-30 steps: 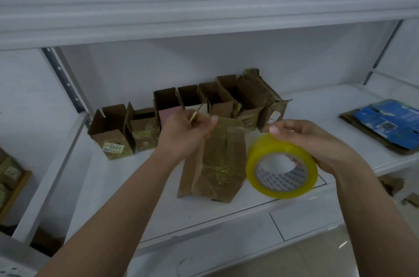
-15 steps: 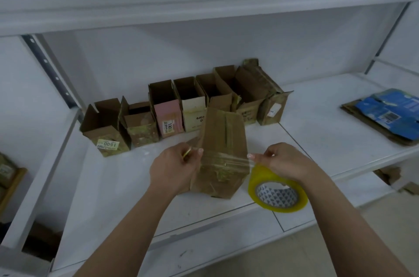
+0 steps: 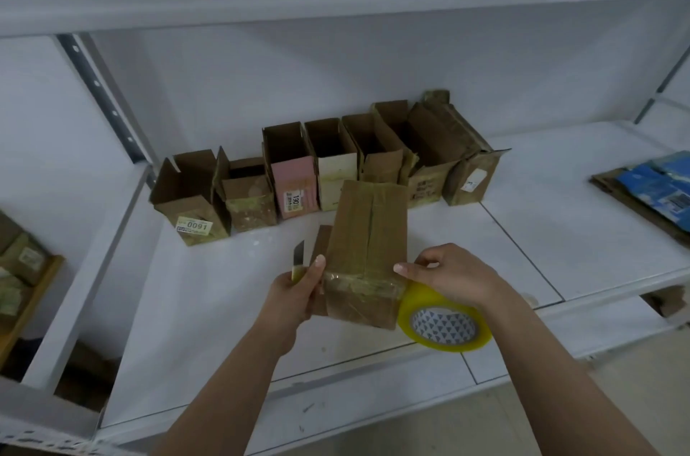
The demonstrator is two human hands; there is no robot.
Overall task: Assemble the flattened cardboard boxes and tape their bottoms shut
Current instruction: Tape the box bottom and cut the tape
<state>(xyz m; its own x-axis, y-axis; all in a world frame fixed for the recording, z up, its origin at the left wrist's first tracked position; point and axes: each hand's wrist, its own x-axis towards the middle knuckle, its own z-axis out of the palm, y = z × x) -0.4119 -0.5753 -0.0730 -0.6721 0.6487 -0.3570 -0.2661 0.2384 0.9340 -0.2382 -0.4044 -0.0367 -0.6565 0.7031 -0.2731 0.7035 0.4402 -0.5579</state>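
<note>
Brown cardboard box (image 3: pixel 367 250) upside down on shelf, bottom flaps closed; tape roll (image 3: pixel 444 325) at right edge.

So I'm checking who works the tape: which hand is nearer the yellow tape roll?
Right. The right hand grips the yellow tape roll at its top; the left hand, holding a cutter, is across the cardboard box on its far side.
</note>
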